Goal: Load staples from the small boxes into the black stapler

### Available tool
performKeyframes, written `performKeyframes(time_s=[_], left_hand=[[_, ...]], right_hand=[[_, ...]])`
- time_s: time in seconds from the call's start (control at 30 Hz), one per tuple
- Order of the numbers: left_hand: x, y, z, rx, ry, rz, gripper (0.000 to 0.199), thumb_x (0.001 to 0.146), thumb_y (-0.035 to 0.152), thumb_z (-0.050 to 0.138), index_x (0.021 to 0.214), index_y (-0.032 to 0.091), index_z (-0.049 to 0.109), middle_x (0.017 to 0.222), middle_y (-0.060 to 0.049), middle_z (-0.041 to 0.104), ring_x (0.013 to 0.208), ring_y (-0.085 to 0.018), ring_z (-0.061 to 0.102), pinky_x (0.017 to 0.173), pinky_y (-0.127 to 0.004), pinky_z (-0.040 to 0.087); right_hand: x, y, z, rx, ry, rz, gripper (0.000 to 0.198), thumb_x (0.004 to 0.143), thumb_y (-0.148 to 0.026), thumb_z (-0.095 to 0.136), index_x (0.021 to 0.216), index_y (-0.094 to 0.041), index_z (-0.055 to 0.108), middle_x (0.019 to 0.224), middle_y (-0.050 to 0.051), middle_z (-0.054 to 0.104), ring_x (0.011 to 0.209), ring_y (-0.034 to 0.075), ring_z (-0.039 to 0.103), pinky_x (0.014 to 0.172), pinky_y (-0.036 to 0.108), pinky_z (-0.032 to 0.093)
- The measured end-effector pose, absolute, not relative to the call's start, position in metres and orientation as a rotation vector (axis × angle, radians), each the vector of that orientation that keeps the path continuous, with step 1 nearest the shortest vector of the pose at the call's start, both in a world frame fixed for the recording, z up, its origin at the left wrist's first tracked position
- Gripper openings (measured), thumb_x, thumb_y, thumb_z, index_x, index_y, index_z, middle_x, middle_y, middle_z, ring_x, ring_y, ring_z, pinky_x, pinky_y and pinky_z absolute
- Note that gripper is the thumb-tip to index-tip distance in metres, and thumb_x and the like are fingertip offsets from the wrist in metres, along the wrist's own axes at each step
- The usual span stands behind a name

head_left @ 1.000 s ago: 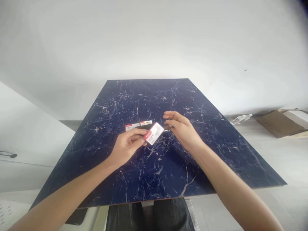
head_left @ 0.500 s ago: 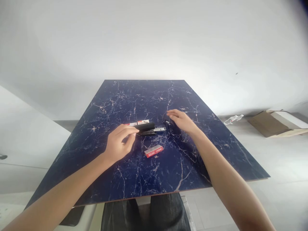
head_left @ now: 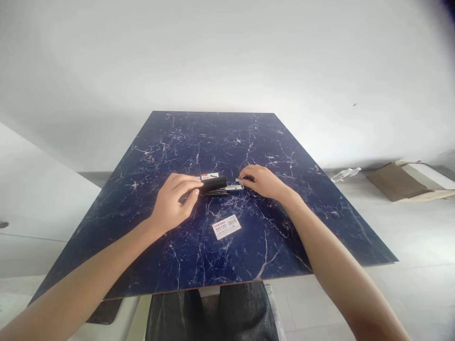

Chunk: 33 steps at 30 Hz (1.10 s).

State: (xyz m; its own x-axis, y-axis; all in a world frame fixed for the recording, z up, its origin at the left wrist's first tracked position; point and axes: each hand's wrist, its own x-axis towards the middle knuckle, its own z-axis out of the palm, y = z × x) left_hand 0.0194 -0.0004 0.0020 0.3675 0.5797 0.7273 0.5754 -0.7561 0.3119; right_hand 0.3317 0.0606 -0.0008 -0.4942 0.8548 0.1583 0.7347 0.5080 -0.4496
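A black stapler point(head_left: 215, 183) lies on the table with its silver staple channel point(head_left: 235, 187) sticking out to the right. My left hand point(head_left: 177, 195) grips its left end between thumb and fingers. At the channel's tip, my right hand point(head_left: 261, 182) is closed in a pinch on a small grey strip of staples point(head_left: 238, 180), partly hidden by the fingers. In front of the stapler is a small staple box point(head_left: 226, 227), its white printed face with a barcode turned up. Behind the stapler, a white and red box point(head_left: 209, 176) is partly covered.
The dark blue marbled table point(head_left: 213, 137) stands against a white wall. On the floor to the right are a cardboard box point(head_left: 401, 182) and a clear plastic bottle point(head_left: 345, 174). My legs point(head_left: 209, 312) are under the table's front edge.
My right hand has moved left to the stapler's channel, with the staple strip now between its fingers. The staple box in front has gone from showing its red side to showing its white face.
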Motion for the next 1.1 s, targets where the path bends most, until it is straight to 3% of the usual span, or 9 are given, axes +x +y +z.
performKeyframes(time_s=[0.17,0.3,0.43,0.6,0.73,0.9,1.1], left_hand=[[0.020,-0.001,0.003,2.605,1.120,1.357,0.018,0.091,0.013,0.062,0.106,0.021,0.069,0.106,-0.006,0.074,0.100,-0.022,0.066,0.091,-0.040,0.053],[0.019,0.001,0.003,2.625,1.128,1.315,0.019,0.092,0.013,0.062,0.108,0.021,0.069,0.108,-0.007,0.073,0.102,-0.023,0.065,0.092,-0.041,0.053],[0.017,0.002,0.002,2.625,1.128,1.320,0.019,0.092,0.013,0.062,0.108,0.021,0.069,0.108,-0.006,0.073,0.102,-0.023,0.064,0.092,-0.042,0.053],[0.015,0.003,-0.001,2.615,1.154,1.286,0.019,0.092,0.014,0.063,0.108,0.022,0.069,0.110,-0.006,0.073,0.104,-0.023,0.064,0.094,-0.042,0.052],[0.015,0.004,-0.001,2.616,1.153,1.275,0.020,0.093,0.015,0.062,0.109,0.023,0.069,0.112,-0.005,0.072,0.105,-0.023,0.064,0.094,-0.043,0.052],[0.016,0.004,-0.002,2.612,1.163,1.225,0.020,0.093,0.015,0.061,0.111,0.023,0.068,0.114,-0.005,0.072,0.107,-0.024,0.063,0.096,-0.045,0.052],[0.015,0.005,-0.003,2.609,1.171,1.197,0.021,0.094,0.016,0.060,0.112,0.022,0.069,0.115,-0.006,0.071,0.108,-0.024,0.062,0.095,-0.045,0.052]], right_hand=[[0.336,0.058,0.000,-1.460,-1.949,0.803,0.017,0.090,-0.039,0.068,0.096,-0.022,0.068,0.094,0.006,0.077,0.085,0.022,0.072,0.084,0.039,0.056],[0.335,0.057,0.001,-1.420,-1.628,1.148,0.025,0.076,-0.040,0.082,0.086,-0.022,0.068,0.093,0.004,0.078,0.086,0.021,0.073,0.090,0.039,0.056],[0.332,0.054,0.006,-1.429,-1.564,1.270,0.029,0.070,-0.040,0.087,0.088,-0.022,0.072,0.095,0.005,0.078,0.090,0.021,0.073,0.095,0.041,0.055],[0.322,0.044,0.013,-1.305,-1.688,1.228,0.032,0.066,-0.043,0.087,0.079,-0.020,0.070,0.098,0.005,0.076,0.087,0.020,0.072,0.086,0.039,0.057],[0.312,0.036,0.014,-1.351,-1.899,0.938,0.025,0.073,-0.045,0.082,0.077,-0.022,0.073,0.095,0.003,0.076,0.081,0.018,0.070,0.079,0.035,0.055],[0.303,0.032,0.011,-1.375,-2.113,0.659,0.008,0.081,-0.034,0.077,0.083,-0.028,0.080,0.091,0.000,0.078,0.080,0.018,0.069,0.079,0.034,0.054],[0.300,0.031,0.010,-1.271,-2.154,0.621,0.012,0.089,-0.026,0.068,0.089,-0.028,0.080,0.095,0.000,0.078,0.086,0.019,0.071,0.085,0.035,0.056]])
